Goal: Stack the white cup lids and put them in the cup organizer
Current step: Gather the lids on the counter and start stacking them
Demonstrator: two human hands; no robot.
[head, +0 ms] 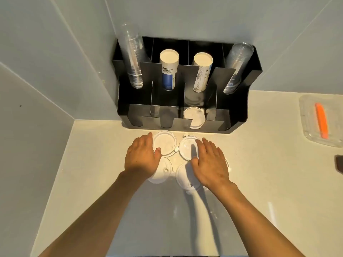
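Observation:
Several white cup lids lie loose on the pale counter before the black cup organizer (239, 112). The far left lid (165, 143) and the far right lid (187, 147) sit closest to the organizer. Two nearer lids, one at left (163, 173) and one at right (185, 175), are partly covered by my hands. My left hand (142, 156) hovers flat, fingers apart, over the left pair. Spread the same way, my right hand (210, 164) is over the right pair. Neither hand grips anything. One white lid (194, 117) rests in the organizer's third front slot.
The organizer's back slots hold two stacks of clear cups (133, 58) (235, 71) and two stacks of paper cups (168, 69) (202, 73). A clear tray (308, 127) with an orange stick (322, 121) sits at the right. Walls close in on the left and behind.

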